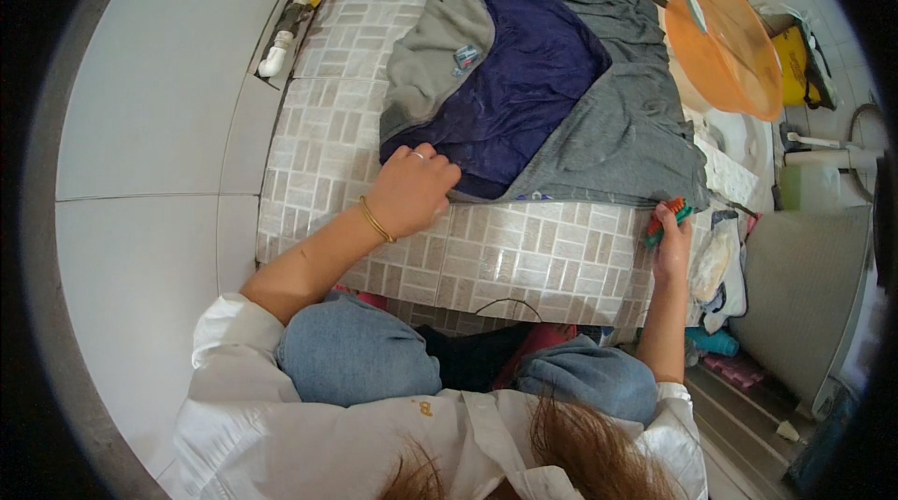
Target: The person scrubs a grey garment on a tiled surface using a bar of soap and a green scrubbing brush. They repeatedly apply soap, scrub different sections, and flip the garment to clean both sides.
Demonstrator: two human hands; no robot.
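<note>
A grey garment [631,100] lies spread over the tiled floor, with a dark purple-blue fabric panel [533,72] folded out over its middle. To the left of that panel shows a lighter grey section [435,58] bearing a small tag. My left hand [417,188] has its fingers curled on the near edge of the purple-blue panel; the fingertips are partly hidden. At the garment's near right corner, my right hand [673,233] grips a small orange-and-green scrub brush [668,214], whose bristles I cannot make out clearly.
An orange plastic basin [726,44] leans at the right over a white squat-toilet pan [736,139]. A yellow container [791,68] stands behind it. White drain pipes [277,58] sit in a wall recess at the left. A grey panel [807,296] and cloths [722,272] are near my right arm.
</note>
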